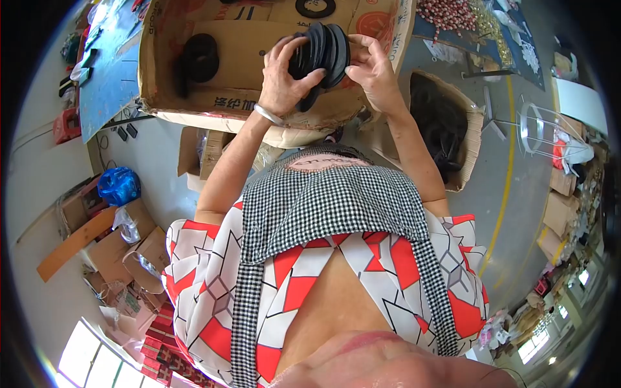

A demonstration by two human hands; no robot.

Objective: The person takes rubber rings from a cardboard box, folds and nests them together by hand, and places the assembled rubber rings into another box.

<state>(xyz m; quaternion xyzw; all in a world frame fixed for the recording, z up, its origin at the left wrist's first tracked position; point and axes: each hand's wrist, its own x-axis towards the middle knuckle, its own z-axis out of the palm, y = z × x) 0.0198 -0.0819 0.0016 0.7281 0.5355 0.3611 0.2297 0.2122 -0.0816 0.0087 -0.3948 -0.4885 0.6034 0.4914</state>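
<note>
A stack of black rubber-looking rings [318, 55] is held up between my two hands, over a large cardboard box. My left hand [283, 77], with a silver bangle at the wrist, grips the stack from its left side, thumb underneath. On the other side my right hand [374, 72] pinches the edge of the rightmost ring. Inside the box [252, 48] a black ring-shaped piece [200, 58] lies at the left, and another black ring [315, 6] lies near the top. What the rings are for does not show.
Right of my legs stands a smaller cardboard box [477, 123] holding black pieces. A blue table [110, 90] is at the left, and another at upper right carries red beads [446, 13]. A white wire frame [537, 132] and a blue bag [119, 186] are on the floor.
</note>
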